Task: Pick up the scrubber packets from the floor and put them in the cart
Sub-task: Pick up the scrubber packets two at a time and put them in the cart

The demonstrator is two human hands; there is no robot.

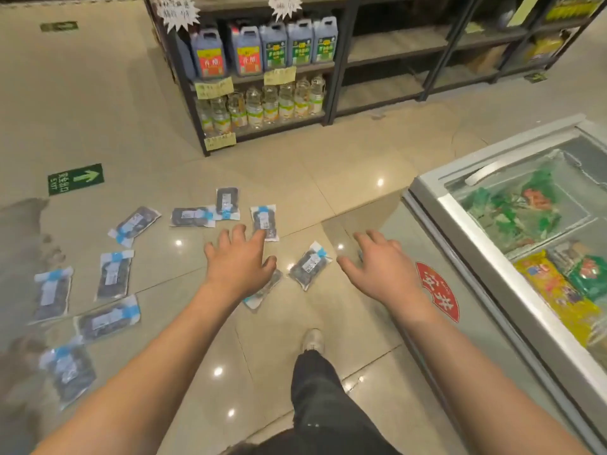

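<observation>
Hands: left hand (241,264) and right hand (381,267) both spread, empty, reaching down
Packets: about eleven packets (310,266) scattered on the floor (184,152), nearest between the hands, one half under the left
Cart: not visible
Tip: probably pinch edges, wrappers look slippery
Far: shelf (259,93), freezer (512,224) right

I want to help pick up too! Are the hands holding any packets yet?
No. The left hand and right hand are open with fingers spread, above the packets on the floor.
</observation>
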